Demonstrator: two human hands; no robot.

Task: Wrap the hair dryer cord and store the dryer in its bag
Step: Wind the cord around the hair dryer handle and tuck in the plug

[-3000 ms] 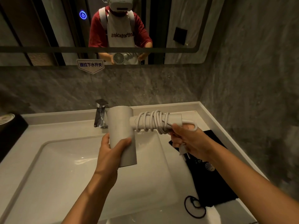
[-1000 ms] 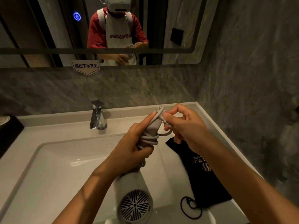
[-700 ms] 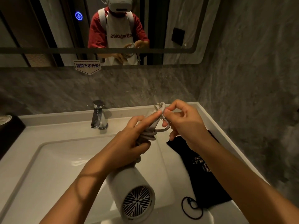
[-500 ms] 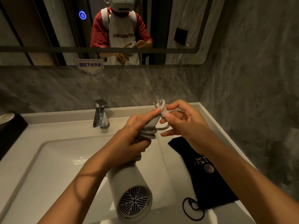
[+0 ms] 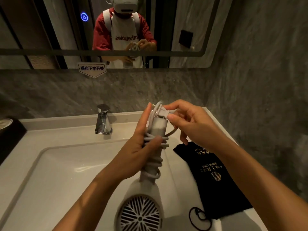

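Left hand point(image 5: 138, 154): gripping the white plastic hair dryer's point(image 5: 143, 202) handle over the pale coiled cord point(image 5: 154, 161), above the white basin point(image 5: 50, 164).
Right hand point(image 5: 191, 124): pinching the cord's plug point(image 5: 162, 112) at the handle tip.
Black drawstring bag point(image 5: 215, 180): lying flat along the counter's right edge.

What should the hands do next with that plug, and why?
Probably tuck the plug, pinched by the right hand, under the cord coils. The cord already wraps the handle gripped by the left hand, and the black bag lies flat on the counter.
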